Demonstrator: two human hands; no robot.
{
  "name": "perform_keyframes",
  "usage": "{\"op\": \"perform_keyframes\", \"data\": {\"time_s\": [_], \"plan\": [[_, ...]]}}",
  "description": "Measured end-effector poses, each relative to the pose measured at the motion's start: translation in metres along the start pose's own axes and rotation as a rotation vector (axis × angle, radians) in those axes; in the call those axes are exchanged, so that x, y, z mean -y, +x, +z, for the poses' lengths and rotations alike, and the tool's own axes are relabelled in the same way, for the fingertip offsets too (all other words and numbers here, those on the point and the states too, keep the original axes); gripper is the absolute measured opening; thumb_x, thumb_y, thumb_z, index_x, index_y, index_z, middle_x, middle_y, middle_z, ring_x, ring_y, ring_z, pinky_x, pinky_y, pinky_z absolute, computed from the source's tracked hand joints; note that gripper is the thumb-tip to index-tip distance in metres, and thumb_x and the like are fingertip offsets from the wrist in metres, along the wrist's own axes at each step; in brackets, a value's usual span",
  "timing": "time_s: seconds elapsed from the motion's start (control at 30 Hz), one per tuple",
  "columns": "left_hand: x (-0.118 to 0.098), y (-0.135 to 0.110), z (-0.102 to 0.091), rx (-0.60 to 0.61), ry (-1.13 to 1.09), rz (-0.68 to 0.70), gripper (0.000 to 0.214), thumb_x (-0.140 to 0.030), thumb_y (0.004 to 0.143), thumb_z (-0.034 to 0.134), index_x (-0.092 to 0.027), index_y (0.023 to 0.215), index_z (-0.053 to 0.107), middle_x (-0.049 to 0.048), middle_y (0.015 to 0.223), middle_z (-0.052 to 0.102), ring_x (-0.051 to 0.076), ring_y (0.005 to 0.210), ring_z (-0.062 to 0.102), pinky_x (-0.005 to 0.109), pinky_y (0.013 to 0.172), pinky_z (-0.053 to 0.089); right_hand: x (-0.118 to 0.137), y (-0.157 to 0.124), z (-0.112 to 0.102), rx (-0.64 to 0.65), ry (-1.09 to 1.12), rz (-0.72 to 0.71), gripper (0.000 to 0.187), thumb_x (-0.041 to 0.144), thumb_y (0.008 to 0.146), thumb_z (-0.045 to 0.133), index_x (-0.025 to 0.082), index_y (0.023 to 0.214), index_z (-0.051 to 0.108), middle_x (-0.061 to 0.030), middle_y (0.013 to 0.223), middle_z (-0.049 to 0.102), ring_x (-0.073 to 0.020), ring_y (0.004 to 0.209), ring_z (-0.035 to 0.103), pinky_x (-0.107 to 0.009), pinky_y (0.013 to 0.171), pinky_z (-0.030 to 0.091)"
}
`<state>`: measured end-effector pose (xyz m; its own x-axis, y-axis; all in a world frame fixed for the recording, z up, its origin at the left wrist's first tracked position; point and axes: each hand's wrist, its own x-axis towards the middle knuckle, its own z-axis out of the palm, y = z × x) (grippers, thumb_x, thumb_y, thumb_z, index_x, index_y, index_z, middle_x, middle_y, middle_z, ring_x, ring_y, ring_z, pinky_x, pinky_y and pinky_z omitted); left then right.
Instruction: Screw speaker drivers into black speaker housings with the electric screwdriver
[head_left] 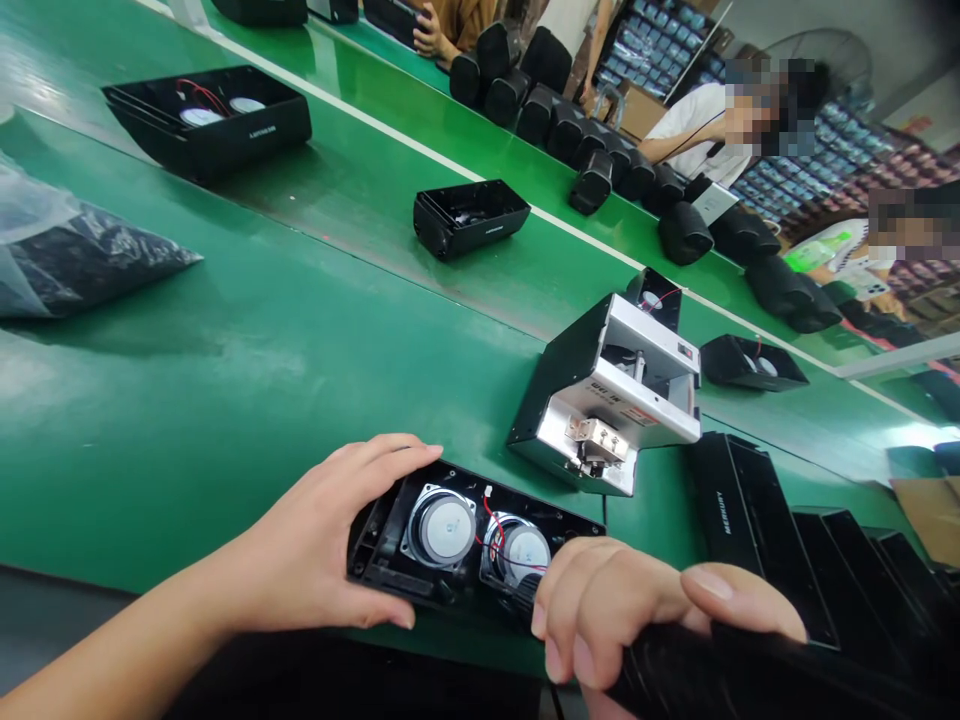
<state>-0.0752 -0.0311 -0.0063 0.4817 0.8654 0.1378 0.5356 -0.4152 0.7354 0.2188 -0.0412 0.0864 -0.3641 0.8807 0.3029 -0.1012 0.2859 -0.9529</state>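
A black speaker housing (457, 545) lies open at the near edge of the green table, with two round silver speaker drivers and red wires inside. My left hand (330, 535) grips its left end, fingers curled over the top edge and thumb along the front. My right hand (637, 610) is wrapped round a black tool handle (720, 675), whose tip reaches toward the right driver (521, 550).
A silver and black screw feeder machine (607, 395) stands just beyond the housing. More open black housings (210, 120) (469, 215) (750, 362) lie on the green belt. Black panels (757, 520) are stacked at right, a plastic bag of dark parts (67, 255) at left. Other people sit across the line.
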Motion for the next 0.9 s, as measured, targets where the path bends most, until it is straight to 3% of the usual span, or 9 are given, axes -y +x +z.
{"op": "perform_keyframes", "data": {"time_s": [0.17, 0.3, 0.47, 0.5, 0.53, 0.63, 0.7, 0.8, 0.9], "plan": [[0.0, -0.001, -0.001, 0.014, -0.01, -0.013, 0.114, -0.088, 0.077, 0.083, -0.049, 0.171, 0.033, 0.0069, 0.172, 0.05, 0.041, 0.155, 0.053, 0.062, 0.126, 0.05, 0.001, 0.014, 0.013, -0.013, -0.054, -0.007, 0.034, 0.056, 0.107, 0.063, 0.028, 0.094, 0.077, -0.0043, 0.073, 0.075, -0.0265, 0.067, 0.075, -0.045, 0.069, 0.069], [0.001, -0.002, -0.002, 0.003, -0.015, -0.001, 0.116, -0.089, 0.074, 0.085, -0.047, 0.171, 0.037, 0.0069, 0.171, 0.052, 0.041, 0.154, 0.056, 0.059, 0.126, 0.052, 0.003, 0.004, 0.014, -0.013, -0.103, -0.04, 0.026, 0.053, 0.106, 0.067, 0.03, 0.098, 0.075, -0.0028, 0.073, 0.076, -0.0259, 0.064, 0.076, -0.044, 0.065, 0.067], [0.003, -0.002, -0.001, 0.006, -0.012, -0.009, 0.118, -0.086, 0.072, 0.089, -0.046, 0.171, 0.038, 0.008, 0.172, 0.051, 0.041, 0.156, 0.054, 0.06, 0.127, 0.051, -0.004, -0.017, 0.008, 0.222, -0.149, -0.159, 0.021, 0.032, 0.114, 0.051, 0.027, 0.11, 0.07, -0.0032, 0.078, 0.082, -0.0236, 0.068, 0.08, -0.041, 0.07, 0.067], [0.003, -0.003, 0.0, 0.008, -0.012, -0.012, 0.118, -0.085, 0.072, 0.089, -0.045, 0.171, 0.038, 0.0087, 0.173, 0.05, 0.042, 0.156, 0.054, 0.061, 0.127, 0.05, -0.01, -0.021, 0.011, 0.221, -0.146, -0.21, 0.02, 0.029, 0.114, 0.049, 0.026, 0.115, 0.069, -0.0032, 0.08, 0.082, -0.0229, 0.068, 0.08, -0.04, 0.07, 0.066], [0.003, -0.003, 0.0, 0.01, -0.013, -0.017, 0.118, -0.084, 0.073, 0.09, -0.045, 0.172, 0.038, 0.0093, 0.173, 0.049, 0.042, 0.157, 0.053, 0.062, 0.128, 0.05, -0.017, -0.025, 0.017, 0.164, -0.136, -0.276, 0.021, 0.027, 0.114, 0.049, 0.027, 0.122, 0.068, -0.0024, 0.081, 0.082, -0.0215, 0.065, 0.079, -0.039, 0.067, 0.065], [0.003, -0.004, 0.0, 0.011, -0.023, -0.021, 0.117, -0.083, 0.075, 0.089, -0.045, 0.172, 0.037, 0.0108, 0.174, 0.047, 0.043, 0.158, 0.051, 0.064, 0.128, 0.048, -0.038, -0.034, 0.04, -0.181, -0.094, -0.442, 0.026, 0.028, 0.113, 0.053, 0.032, 0.136, 0.066, 0.0025, 0.075, 0.077, -0.0169, 0.053, 0.069, -0.032, 0.057, 0.057], [0.002, -0.005, 0.0, 0.001, -0.028, -0.032, 0.116, -0.084, 0.075, 0.088, -0.045, 0.171, 0.038, 0.0109, 0.175, 0.047, 0.043, 0.159, 0.05, 0.065, 0.129, 0.047, -0.046, -0.036, 0.054, -0.333, -0.088, -0.434, 0.025, 0.032, 0.113, 0.053, 0.035, 0.134, 0.068, 0.0044, 0.072, 0.074, -0.0166, 0.048, 0.065, -0.031, 0.053, 0.055], [0.003, -0.006, -0.001, -0.02, -0.018, -0.035, 0.113, -0.082, 0.075, 0.089, -0.044, 0.17, 0.041, 0.0105, 0.173, 0.05, 0.043, 0.16, 0.05, 0.064, 0.13, 0.047, -0.041, -0.026, 0.059, -0.34, -0.116, -0.374, 0.021, 0.045, 0.11, 0.06, 0.036, 0.126, 0.07, 0.0021, 0.072, 0.075, -0.0206, 0.05, 0.067, -0.035, 0.051, 0.057], [0.011, -0.009, -0.003, -0.004, 0.033, 0.017, 0.117, -0.081, 0.072, 0.091, -0.045, 0.171, 0.039, 0.0098, 0.172, 0.054, 0.043, 0.156, 0.055, 0.062, 0.126, 0.053, -0.022, -0.004, 0.043, -0.337, -0.161, -0.342, 0.033, 0.059, 0.102, 0.07, 0.031, 0.119, 0.072, -0.0028, 0.076, 0.076, -0.0249, 0.057, 0.072, -0.04, 0.054, 0.062]]}}
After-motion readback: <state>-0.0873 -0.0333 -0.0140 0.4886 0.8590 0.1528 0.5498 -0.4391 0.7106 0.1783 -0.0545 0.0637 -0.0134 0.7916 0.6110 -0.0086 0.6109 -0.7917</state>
